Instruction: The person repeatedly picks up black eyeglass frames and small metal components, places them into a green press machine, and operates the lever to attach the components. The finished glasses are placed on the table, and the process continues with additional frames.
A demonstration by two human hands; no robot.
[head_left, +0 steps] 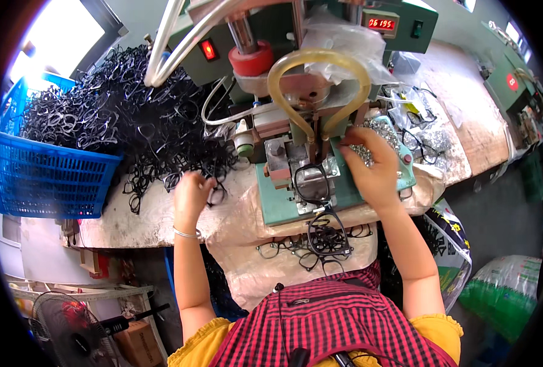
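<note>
A black eyeglass frame (328, 211) stands in the bench press (314, 98), one rim against its metal fixture and the other hanging toward me. My right hand (372, 168) is beside the press tip, thumb and fingers bent together; whatever they pinch is too small to make out. Close behind it lies a turquoise tray (406, 160) of small silvery metal parts. My left hand (192, 194) is closed at the edge of a large heap of black eyeglass frames (161, 116). A rim shows next to its fingers, but I cannot tell whether they hold it.
At the left is a blue plastic basket (51, 174) piled with frames. Several more frames (329, 240) lie on the covered surface before me. A curved yellowish hose (320, 55) hangs from the press. Bagged glasses (421, 131) lie on the right; a fan (73, 330) stands lower left.
</note>
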